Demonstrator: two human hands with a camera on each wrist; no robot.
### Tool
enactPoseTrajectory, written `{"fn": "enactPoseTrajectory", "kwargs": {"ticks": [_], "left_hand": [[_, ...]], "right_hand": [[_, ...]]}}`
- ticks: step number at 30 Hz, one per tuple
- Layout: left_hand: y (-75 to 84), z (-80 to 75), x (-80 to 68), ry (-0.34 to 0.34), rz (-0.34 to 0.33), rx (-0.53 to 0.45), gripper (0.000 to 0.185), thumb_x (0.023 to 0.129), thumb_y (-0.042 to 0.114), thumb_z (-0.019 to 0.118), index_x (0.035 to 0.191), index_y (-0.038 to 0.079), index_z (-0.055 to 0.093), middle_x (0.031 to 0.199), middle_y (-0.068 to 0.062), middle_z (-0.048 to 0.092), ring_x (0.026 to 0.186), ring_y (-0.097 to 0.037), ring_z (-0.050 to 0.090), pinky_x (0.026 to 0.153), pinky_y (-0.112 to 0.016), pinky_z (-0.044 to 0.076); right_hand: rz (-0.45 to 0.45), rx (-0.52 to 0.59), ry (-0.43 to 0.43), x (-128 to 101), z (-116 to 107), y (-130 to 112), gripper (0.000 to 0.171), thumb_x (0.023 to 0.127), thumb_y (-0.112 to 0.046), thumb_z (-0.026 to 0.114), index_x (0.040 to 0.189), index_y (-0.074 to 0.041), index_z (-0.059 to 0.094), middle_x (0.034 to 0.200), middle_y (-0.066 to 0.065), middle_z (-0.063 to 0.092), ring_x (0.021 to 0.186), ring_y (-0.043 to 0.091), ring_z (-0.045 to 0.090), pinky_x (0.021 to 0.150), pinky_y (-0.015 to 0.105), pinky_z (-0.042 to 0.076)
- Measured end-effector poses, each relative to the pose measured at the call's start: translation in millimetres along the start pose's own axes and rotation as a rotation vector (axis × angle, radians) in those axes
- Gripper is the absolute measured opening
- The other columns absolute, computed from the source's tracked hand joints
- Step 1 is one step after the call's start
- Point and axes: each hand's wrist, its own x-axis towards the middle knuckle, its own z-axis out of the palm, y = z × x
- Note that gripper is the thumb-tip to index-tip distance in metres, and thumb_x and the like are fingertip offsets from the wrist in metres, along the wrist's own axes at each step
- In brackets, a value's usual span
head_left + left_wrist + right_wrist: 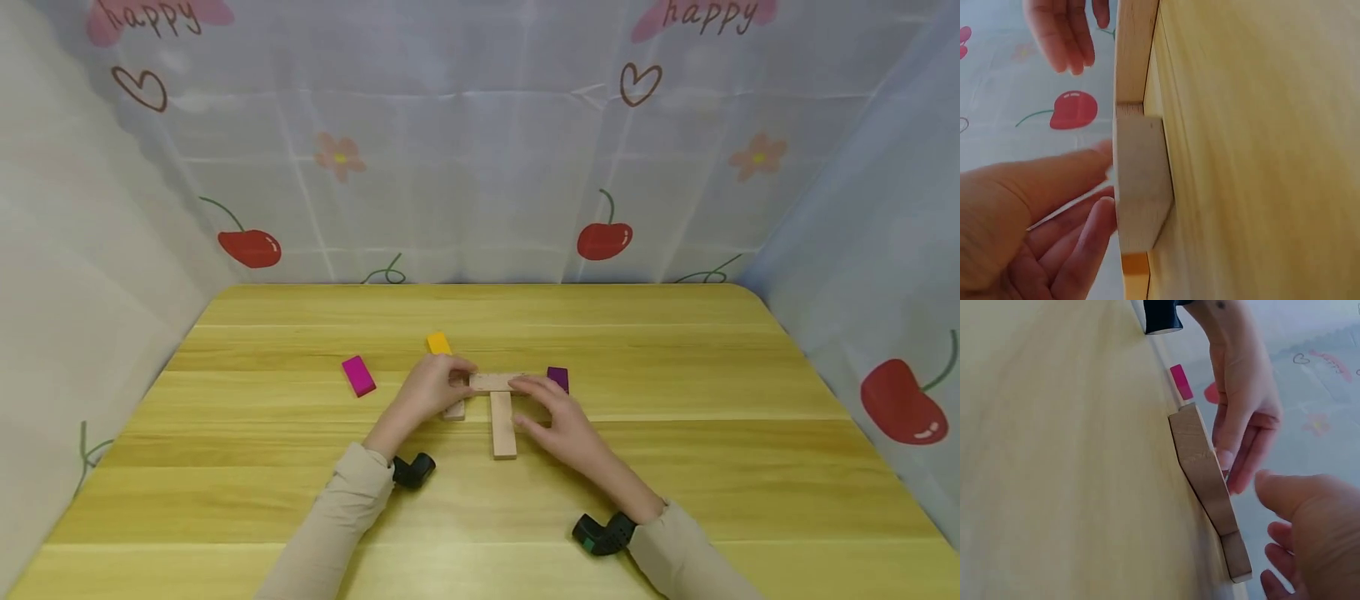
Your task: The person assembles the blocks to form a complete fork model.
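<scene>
Wooden plank [495,382] lies crosswise at mid-table, bridging a short block [454,410] and a second plank [504,425]. Left hand [430,392] pinches its left end; right hand [555,417] rests straight fingers on the right end. It looks light, stiff and smooth, best held by the ends. Pink [358,376], yellow [438,343] and purple [558,378] blocks lie nearby.

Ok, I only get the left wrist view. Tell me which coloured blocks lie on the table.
Observer: A pink block left of the hands, a yellow block behind the left hand, a purple block beyond the right hand.
Operator: Now give me the wooden layout.
Observer: The crosswise plank and the lengthwise plank form a T.
Operator: Say who holds it.
Observer: The left hand pinches the crosswise plank's left end; the right hand's fingers lie at its right end.
</scene>
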Motion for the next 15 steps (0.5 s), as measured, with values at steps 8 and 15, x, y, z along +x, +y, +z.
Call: {"fn": "enactPoseTrajectory", "kwargs": {"ticks": [8,15], "left_hand": [[-16.6,-16.6,-21.2,0.033,0.013,-0.060,0.046,0.080,0.024,0.067,0.122,0.009,0.056,0.120,-0.005,0.056,0.110,-0.023,0.051,0.090,-0.037,0.043],[-34.7,-20.7,-39.6,-0.081,0.061,-0.149,0.066,0.076,0.030,0.071,0.133,0.011,0.043,0.133,-0.005,0.044,0.123,-0.022,0.038,0.098,-0.038,0.034]], "right_hand": [[0.004,-0.096,-0.130,2,8,0,0.055,0.085,-0.026,0.061,0.134,-0.012,0.041,0.139,0.006,0.035,0.131,0.023,0.025,0.102,0.042,0.026],[-0.025,-0.104,-0.151,1,9,1,0.051,0.087,-0.025,0.058,0.133,-0.008,0.043,0.138,0.007,0.036,0.130,0.024,0.025,0.103,0.041,0.025]]}}
